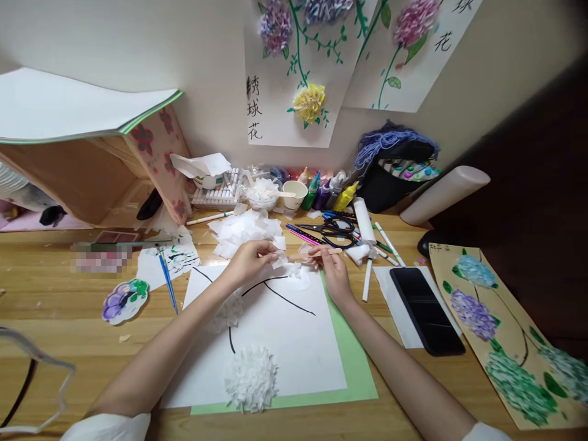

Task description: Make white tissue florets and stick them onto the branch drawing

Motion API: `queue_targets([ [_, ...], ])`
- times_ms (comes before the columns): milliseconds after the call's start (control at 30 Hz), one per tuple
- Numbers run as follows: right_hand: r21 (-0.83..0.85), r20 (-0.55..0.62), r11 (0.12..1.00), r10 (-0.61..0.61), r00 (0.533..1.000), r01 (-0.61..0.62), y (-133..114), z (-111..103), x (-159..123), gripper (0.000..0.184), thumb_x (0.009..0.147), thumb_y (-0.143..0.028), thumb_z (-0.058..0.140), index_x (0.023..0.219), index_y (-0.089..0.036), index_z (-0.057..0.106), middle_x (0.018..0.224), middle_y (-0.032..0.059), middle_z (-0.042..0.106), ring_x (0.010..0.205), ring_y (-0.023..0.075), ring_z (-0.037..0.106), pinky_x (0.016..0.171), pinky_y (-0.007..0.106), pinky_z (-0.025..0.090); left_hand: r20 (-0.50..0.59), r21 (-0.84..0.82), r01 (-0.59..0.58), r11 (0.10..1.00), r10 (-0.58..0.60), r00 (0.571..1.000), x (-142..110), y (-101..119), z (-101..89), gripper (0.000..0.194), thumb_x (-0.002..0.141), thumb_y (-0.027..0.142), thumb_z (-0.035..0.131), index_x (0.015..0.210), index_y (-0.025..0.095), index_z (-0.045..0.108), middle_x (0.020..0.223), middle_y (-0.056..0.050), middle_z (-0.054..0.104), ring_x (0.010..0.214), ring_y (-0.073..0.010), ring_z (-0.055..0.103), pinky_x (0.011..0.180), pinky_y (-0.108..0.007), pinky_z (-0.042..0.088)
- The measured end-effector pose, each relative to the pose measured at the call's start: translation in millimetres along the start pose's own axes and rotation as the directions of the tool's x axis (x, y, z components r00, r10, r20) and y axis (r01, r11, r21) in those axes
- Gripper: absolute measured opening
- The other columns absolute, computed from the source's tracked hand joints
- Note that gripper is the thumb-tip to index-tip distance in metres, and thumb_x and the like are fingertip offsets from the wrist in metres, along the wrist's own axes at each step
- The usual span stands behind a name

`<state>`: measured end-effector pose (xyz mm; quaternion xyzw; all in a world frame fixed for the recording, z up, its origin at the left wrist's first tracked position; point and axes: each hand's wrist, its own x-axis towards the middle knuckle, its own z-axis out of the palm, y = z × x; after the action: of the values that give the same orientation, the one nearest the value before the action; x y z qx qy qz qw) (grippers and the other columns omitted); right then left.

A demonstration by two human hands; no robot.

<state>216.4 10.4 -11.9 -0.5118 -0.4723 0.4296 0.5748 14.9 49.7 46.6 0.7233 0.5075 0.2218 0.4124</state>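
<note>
One scallop-edged palette (114, 304), coated with purple and green paint, lies at the left of the wooden surface (92, 361). Blue brushes (168, 283) lie just beside it. Next is a white sheet (303, 358) marked with black lines, set over a green sheet (353, 346). A fringed white paper ball (252, 376) sits at its near edge; a paper heap (248, 231) lies beyond its far edge. Above that edge, the left hand (253, 262) pinches a white paper scrap (279, 260) between its fingertips. The right hand (334, 272) grips a wooden stick (334, 252) between thumb and fingers, its left end directed toward the scrap; contact cannot be determined. Scissors (324, 229) lie beyond the right hand. Farther right are a phone (427, 311) and a flower picture (503, 324).
</note>
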Motion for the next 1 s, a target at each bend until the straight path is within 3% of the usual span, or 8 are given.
queue_targets([
  [100, -0.034, 0.015, 0.999, 0.008, 1.000, -0.007, -0.5, -1.1, -0.3, 0.036, 0.087, -0.048, 0.043, 0.079, -0.017, 0.060, 0.069, 0.0028, 0.062, 0.063, 0.0133, 0.057, 0.059, 0.026, 0.045, -0.023, 0.001, -0.010, 1.000, 0.010, 1.000, 2.2, 0.0, 0.7, 0.015, 0.074, 0.026, 0.056, 0.076, 0.018, 0.069, 0.078, -0.002, 0.071, 0.070, -0.0155, 0.061, 0.065, -0.025, 0.046],
  [333, 0.038, -0.022, 0.999, 0.023, 0.999, -0.022, 3.2, -5.1, 1.4, 0.032, 0.089, -0.045, 0.042, 0.080, -0.019, 0.059, 0.067, 0.0018, 0.061, 0.062, 0.0130, 0.058, 0.057, 0.025, 0.046, -0.204, -0.101, -0.129, 0.987, 0.106, 0.973, -4.5, 2.7, -2.9, 0.019, 0.069, 0.009, 0.054, 0.073, 0.020, 0.069, 0.081, 0.000, 0.073, 0.076, -0.0153, 0.065, 0.069, -0.025, 0.050],
  [533, 0.110, -0.038, 0.994, -0.022, 0.999, 0.026, 3.3, -5.5, -0.2, 0.023, 0.089, -0.038, 0.046, 0.083, -0.020, 0.059, 0.072, 0.0017, 0.064, 0.066, 0.0128, 0.062, 0.059, 0.025, 0.049, -0.216, -0.131, -0.152, 0.980, 0.121, 0.969, -9.3, 10.9, -6.0, 0.014, 0.072, 0.016, 0.056, 0.070, 0.020, 0.069, 0.083, 0.000, 0.073, 0.081, -0.0182, 0.067, 0.075, -0.029, 0.053],
  [667, 0.107, -0.061, 0.983, -0.144, 0.988, 0.150, -15.4, -0.8, -7.4, 0.017, 0.091, -0.032, 0.043, 0.091, -0.022, 0.056, 0.082, 0.0034, 0.069, 0.069, 0.0154, 0.066, 0.061, 0.030, 0.053, -0.194, -0.088, -0.175, 0.981, 0.156, 0.969, -12.0, 15.5, -5.6, 0.014, 0.073, 0.016, 0.055, 0.071, 0.020, 0.069, 0.082, 0.000, 0.073, 0.080, -0.0175, 0.067, 0.074, -0.028, 0.053],
  [800, -0.027, 0.005, 0.942, -0.334, 0.942, 0.334, -44.5, 7.3, -15.3, 0.018, 0.092, -0.025, 0.039, 0.095, -0.024, 0.057, 0.095, 0.0050, 0.070, 0.089, 0.0191, 0.067, 0.075, 0.038, 0.055, -0.191, 0.002, -0.258, 0.966, 0.253, 0.948, -14.9, 17.2, -4.9, 0.016, 0.074, 0.012, 0.056, 0.075, 0.021, 0.070, 0.082, 0.001, 0.073, 0.077, -0.0151, 0.067, 0.070, -0.025, 0.053],
  [900, -0.191, 0.121, 0.881, -0.417, 0.901, 0.433, -57.6, 10.4, -16.6, 0.012, 0.086, -0.017, 0.052, 0.093, -0.024, 0.059, 0.096, 0.0038, 0.070, 0.093, 0.0193, 0.066, 0.082, 0.038, 0.054, -0.208, 0.034, -0.327, 0.944, 0.327, 0.922, -16.7, 18.3, -5.2, 0.015, 0.075, 0.012, 0.057, 0.076, 0.020, 0.069, 0.081, 0.001, 0.073, 0.075, -0.0141, 0.067, 0.069, -0.024, 0.052],
  [1000, -0.286, 0.187, 0.802, -0.490, 0.852, 0.524, -60.0, 10.6, -15.6, 0.021, 0.076, -0.011, 0.065, 0.092, -0.024, 0.059, 0.092, 0.0028, 0.071, 0.089, 0.0192, 0.067, 0.082, 0.036, 0.055, -0.217, 0.041, -0.388, 0.921, 0.387, 0.896, -18.2, 19.3, -5.5, 0.014, 0.076, 0.011, 0.057, 0.077, 0.019, 0.068, 0.080, -0.001, 0.073, 0.074, -0.0139, 0.067, 0.068, -0.024, 0.052],
])
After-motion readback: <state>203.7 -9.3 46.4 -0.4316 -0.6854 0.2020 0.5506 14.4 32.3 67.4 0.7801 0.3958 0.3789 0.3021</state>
